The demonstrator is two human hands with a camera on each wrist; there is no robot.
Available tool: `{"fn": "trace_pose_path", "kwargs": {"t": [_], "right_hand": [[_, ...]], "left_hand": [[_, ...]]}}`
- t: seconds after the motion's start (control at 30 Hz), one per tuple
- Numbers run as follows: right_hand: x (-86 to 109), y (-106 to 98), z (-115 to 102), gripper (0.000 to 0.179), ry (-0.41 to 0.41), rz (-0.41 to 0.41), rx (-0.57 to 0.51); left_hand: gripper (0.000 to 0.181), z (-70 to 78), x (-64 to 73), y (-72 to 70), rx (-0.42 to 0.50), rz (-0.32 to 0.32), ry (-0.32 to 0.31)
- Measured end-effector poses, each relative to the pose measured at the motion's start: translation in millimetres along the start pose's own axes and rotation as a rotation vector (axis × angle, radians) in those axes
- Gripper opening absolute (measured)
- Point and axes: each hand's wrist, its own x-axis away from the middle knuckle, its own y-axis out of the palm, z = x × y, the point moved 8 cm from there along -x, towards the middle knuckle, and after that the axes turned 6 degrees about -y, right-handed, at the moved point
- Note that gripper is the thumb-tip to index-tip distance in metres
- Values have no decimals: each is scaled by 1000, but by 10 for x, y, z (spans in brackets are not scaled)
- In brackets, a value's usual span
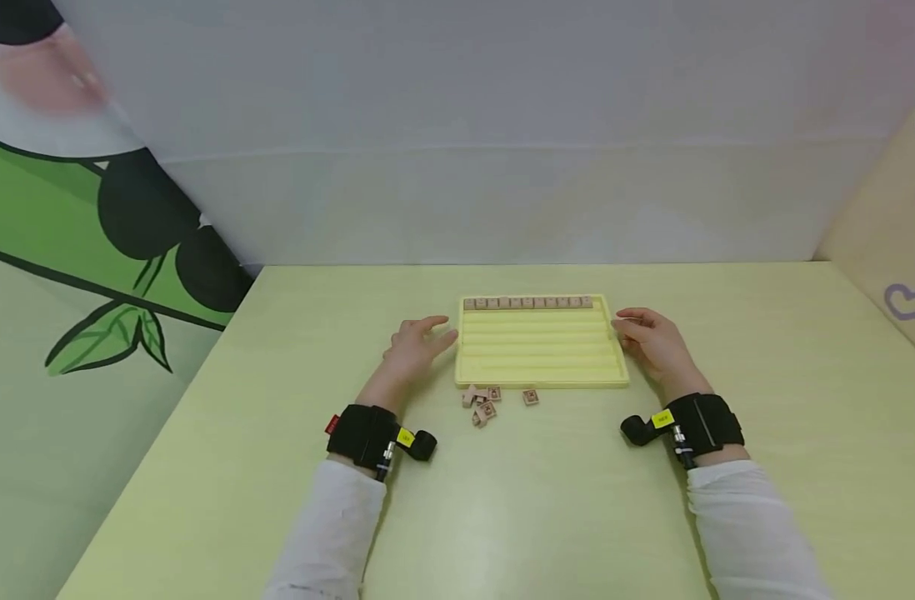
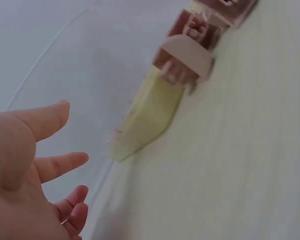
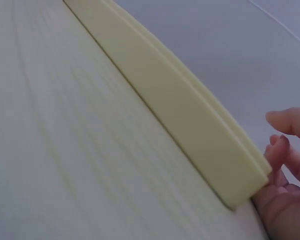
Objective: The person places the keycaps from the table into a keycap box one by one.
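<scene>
Taking the yellow tray [image 1: 536,350] as reference: well to its near side, two white sleeves [image 1: 330,533] and black wrist straps [image 1: 362,437] are showing over the table [image 1: 532,500]. Just off the left part of its near edge, a small cluster of loose tiles [image 1: 488,409] is lying jumbled; a lone tile [image 1: 530,397] is sitting apart, near the middle of that edge. Left hand [image 1: 416,346] is hanging just beside the tray's left side, fingers spread wide, holding nothing; right hand [image 1: 652,343] is resting by its right side, fingers bent, thumb gap narrow, apparently holding nothing, touch on the rim hard to tell. The tray itself is lying flat between the hands, its nearer channels showing bare. Judged progress: the farthest channel is looking almost full, a row of tiles [image 1: 527,302] running along the tray's far edge with a short space at the right end; the loose ones are lying unplaced. Beyond the tray, a pale wall [image 1: 532,192] is rising
</scene>
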Motion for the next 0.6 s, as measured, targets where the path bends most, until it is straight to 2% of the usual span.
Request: {"fn": "trace_pose_path", "kwargs": {"t": [0.07, 0.13, 0.2, 0.33, 0.43, 0.53, 0.6], "right_hand": [[-13, -10, -5, 26, -20, -1, 136], [-25, -16, -10, 35, -31, -4, 207], [-30, -14, -22, 41, -42, -10, 267], [-28, -14, -37, 43, -38, -8, 316], [-25, -11, -43, 43, -36, -7, 319], [-24, 1, -37, 40, -38, -20, 304], [-22, 10, -31, 39, -41, -26, 293]], "left_hand": [[54, 77, 18, -48, 68, -5, 26], [53, 180, 61, -98, 114, -2, 74], [52, 287, 128, -149, 113, 10, 130], [51, 433, 283, -207, 70, 26, 225], [49, 484, 395, -211, 27, 21, 275], [48, 494, 488, -157, -36, -12, 278], [48, 483, 531, -89, -94, -52, 249]]}}
